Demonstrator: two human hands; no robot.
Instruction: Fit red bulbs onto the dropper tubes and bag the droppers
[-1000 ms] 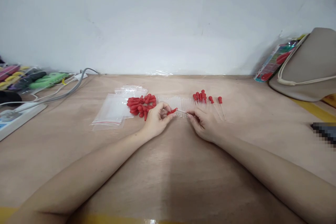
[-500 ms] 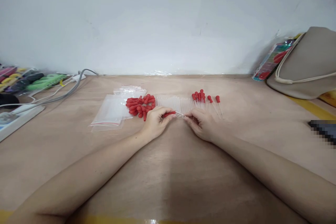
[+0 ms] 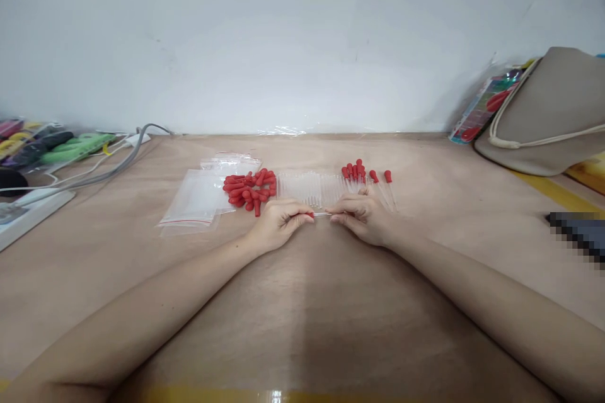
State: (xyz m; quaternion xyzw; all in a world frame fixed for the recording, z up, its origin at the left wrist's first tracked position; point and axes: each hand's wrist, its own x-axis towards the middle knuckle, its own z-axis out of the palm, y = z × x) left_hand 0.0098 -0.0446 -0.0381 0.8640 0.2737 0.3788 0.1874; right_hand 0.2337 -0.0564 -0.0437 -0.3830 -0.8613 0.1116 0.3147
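Observation:
Between the fingertips of my left hand is a red rubber dropper bulb, mostly covered by the fingers. My right hand pinches a thin clear glass tube, which lies level and meets the bulb's end. How far the tube sits inside the bulb is hidden. Just beyond my hands lies a row of clear glass tubes. A pile of loose red bulbs is left of that row. Several droppers with red bulbs fitted lie beyond my right hand.
Clear zip bags lie left of the bulb pile. Far left are a power strip, a grey cable and colourful packaged items. On the right are a beige drawstring bag, a packaged item and a pixelated dark object.
My hands have come slightly nearer to me, and the tube now lies level in line with the bulb. Less of the bulb shows past my left fingers. The view has shifted slightly.

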